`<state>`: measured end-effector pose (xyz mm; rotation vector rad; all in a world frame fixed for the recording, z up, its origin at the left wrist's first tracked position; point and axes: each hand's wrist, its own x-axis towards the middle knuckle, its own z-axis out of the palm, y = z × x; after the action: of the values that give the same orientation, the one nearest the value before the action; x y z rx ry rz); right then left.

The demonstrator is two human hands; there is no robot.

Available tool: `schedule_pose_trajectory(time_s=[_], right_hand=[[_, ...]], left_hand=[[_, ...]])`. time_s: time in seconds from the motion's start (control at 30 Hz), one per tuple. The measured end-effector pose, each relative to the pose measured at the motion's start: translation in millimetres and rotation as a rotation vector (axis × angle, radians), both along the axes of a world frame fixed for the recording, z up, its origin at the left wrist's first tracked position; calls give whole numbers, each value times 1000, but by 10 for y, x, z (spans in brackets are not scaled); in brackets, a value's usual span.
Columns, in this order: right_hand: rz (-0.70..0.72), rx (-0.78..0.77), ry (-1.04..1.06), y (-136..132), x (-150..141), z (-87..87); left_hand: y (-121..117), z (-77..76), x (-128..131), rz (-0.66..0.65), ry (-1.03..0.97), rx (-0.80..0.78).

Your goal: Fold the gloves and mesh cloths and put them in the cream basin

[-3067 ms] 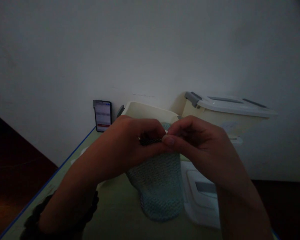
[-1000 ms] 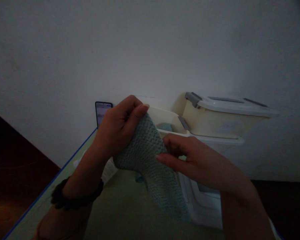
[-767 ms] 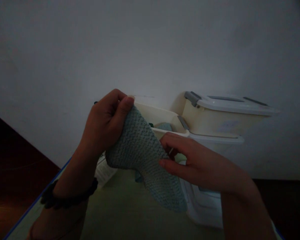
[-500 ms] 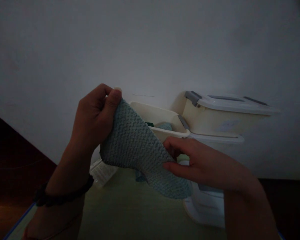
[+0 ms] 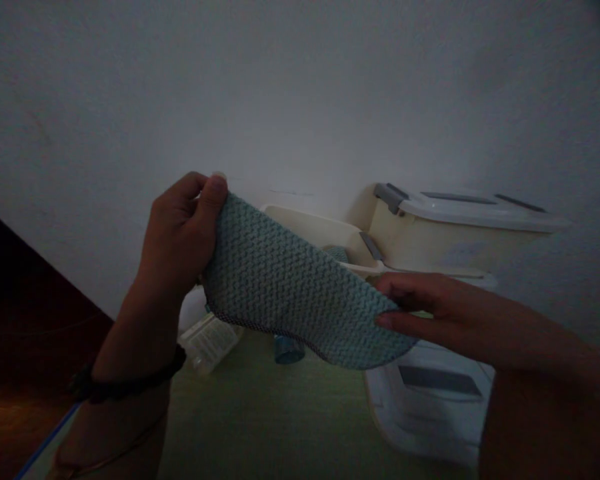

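A blue-green textured cloth (image 5: pixel 300 287) with a dark stitched edge hangs between my two hands, folded along its upper side. My left hand (image 5: pixel 180 233) is closed on its upper left corner, thumb on top. At the cloth's right end, my right hand (image 5: pixel 430 313) pinches the upper edge between thumb and fingers. Behind the cloth stands an open cream bin (image 5: pixel 320 230), partly covered by it. Inside that bin a bit of similar blue-green cloth (image 5: pixel 338 254) shows.
A lidded cream bin (image 5: pixel 455 233) with grey clips stands at the right against the white wall (image 5: pixel 300 100). A white lid with a grey latch (image 5: pixel 440 381) lies below my right hand. A clear labelled container (image 5: pixel 210 341) and a blue object (image 5: pixel 289 349) rest on the green tabletop (image 5: pixel 260 413).
My right hand has slid right along the cloth's upper edge to its end. The cloth is now stretched wider and flatter. My left hand has shifted slightly left.
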<state>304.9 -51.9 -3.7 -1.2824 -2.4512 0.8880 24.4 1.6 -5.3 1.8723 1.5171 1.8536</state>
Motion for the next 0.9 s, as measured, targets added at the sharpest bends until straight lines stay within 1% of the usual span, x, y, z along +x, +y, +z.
schedule_pose_trajectory(time_s=[0.1,0.17,0.23,0.3,0.37,0.43,0.5,0.53,0.57,0.6,0.67,0.77,0.8,0.87,0.9], right_hand=[[-32,49,93,-25,68,31],[-65,106,146,-46,82,45],[-96,159,163,-63,84,25],[-107,160,159,-69,106,-53],[-99,67,186,-70,178,-191],[-149,-121,279,-74,316,-370],[-177,-314,393,-84,497,-558],[-163,-384,455,-91,586,-646],[-157,-434,502,-97,664,-727],[-163,-465,545,-101,723,-799],[-252,-482,616,-96,765,-917],[-422,-476,734,-58,645,-1048],[-485,-460,794,-42,578,-1085],[-572,-465,862,-13,448,-1153],[-592,-465,875,-1,397,-1185]], left_hand=[[-43,23,23,7,-33,-24],[-83,44,34,43,2,-60],[-124,66,34,53,61,-197],[-157,80,35,-23,129,-380],[-175,75,57,-157,214,-501],[-182,32,119,-273,284,-523],[-182,-61,215,-347,315,-540],[-183,-127,268,-368,325,-557],[-186,-203,317,-389,324,-575],[-192,-287,359,-366,290,-549],[-215,-456,410,-357,233,-590],[-276,-666,415,-284,106,-663],[-298,-720,406,-266,31,-679],[-335,-811,385,-303,-173,-679],[-346,-851,372,-329,-257,-669]])
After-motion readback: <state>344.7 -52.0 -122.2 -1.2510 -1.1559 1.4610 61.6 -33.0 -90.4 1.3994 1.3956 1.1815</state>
